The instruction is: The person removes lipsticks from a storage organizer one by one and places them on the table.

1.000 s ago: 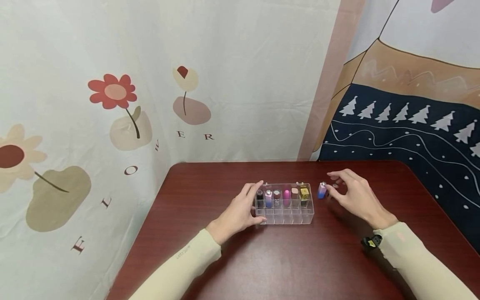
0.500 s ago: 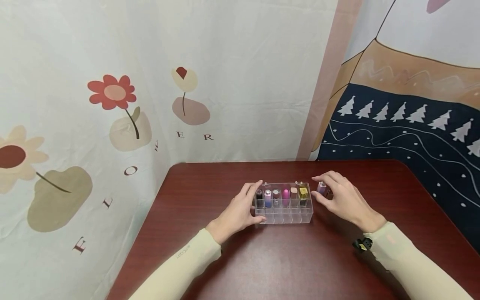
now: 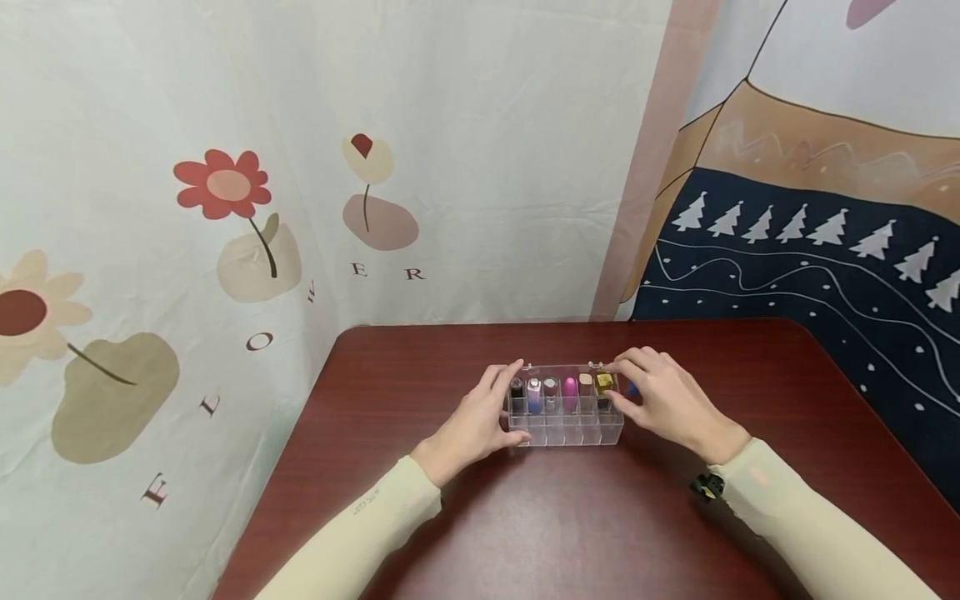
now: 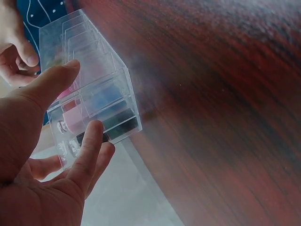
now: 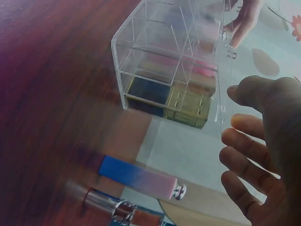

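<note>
A clear plastic lipstick organizer (image 3: 566, 433) stands on the table, with a row of several lipsticks in its rear compartments. At its left end, my left hand (image 3: 474, 429) holds it, thumb on the front edge and fingers along the side in the left wrist view. My right hand (image 3: 671, 408) hovers at the organizer's right end, fingers loosely bent and apart from the thumb, nothing between them. Closest to it inside is a gold-capped lipstick (image 5: 188, 106) with a dark base. Just outside stands a blue-to-pink lipstick (image 5: 136, 176) with a silver knob, mostly hidden behind the right hand in the head view.
A second tube, clear with a metallic band (image 5: 123, 209), stands beside the blue-to-pink one. The organizer's front compartments hold nothing. The reddish-brown table (image 3: 525, 517) meets a printed curtain (image 3: 487, 208) at its back edge.
My right hand has moved left from beside the loose blue-to-pink lipstick to the organizer's right end. My left hand keeps its hold on the organizer.
</note>
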Motion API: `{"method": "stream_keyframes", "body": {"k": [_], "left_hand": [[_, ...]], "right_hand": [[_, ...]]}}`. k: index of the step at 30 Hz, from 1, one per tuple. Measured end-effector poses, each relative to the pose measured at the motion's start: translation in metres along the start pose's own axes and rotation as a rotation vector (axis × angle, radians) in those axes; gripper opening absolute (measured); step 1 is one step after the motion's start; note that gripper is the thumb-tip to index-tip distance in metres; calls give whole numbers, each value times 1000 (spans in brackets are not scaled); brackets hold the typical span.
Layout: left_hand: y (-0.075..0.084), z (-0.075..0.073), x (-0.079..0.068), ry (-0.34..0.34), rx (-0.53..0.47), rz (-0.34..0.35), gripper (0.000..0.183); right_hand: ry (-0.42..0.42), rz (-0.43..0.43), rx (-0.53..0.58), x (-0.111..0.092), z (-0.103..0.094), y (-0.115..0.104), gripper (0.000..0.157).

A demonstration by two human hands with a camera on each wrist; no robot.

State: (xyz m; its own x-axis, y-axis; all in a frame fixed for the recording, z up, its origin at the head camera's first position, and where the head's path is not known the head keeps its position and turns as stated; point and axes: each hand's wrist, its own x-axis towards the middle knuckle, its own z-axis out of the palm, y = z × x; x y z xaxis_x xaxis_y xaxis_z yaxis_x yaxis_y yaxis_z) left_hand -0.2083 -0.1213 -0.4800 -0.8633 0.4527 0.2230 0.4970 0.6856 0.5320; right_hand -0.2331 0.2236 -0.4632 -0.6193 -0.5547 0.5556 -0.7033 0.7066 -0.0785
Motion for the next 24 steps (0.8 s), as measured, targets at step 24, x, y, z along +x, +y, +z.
{"method": "stream_keyframes", "body": {"k": [24], "left_hand": [[-1,1,-1,5,-14,1,119]], "right_hand": [[-25,-85,-154,10,12,-14,34]]}}
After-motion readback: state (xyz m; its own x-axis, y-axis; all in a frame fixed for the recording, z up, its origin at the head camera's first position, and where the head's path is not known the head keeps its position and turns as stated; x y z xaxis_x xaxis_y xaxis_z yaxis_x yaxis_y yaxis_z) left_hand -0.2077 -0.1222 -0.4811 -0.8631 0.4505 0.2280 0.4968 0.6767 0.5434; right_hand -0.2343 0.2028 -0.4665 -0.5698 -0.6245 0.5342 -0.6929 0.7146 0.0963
